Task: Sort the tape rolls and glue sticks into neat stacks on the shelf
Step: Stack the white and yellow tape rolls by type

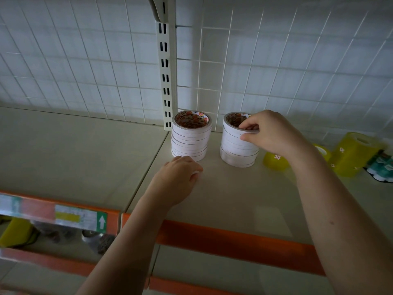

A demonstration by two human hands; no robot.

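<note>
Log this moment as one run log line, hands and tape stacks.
right hand: pinches top roll of right tape stack | left hand: curled on shelf before left tape stack, contents unclear

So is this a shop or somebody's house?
Probably a shop: a beige metal shelf with an orange price-label strip, a white wire-grid back panel, and stacks of identical white tape rolls.
</note>
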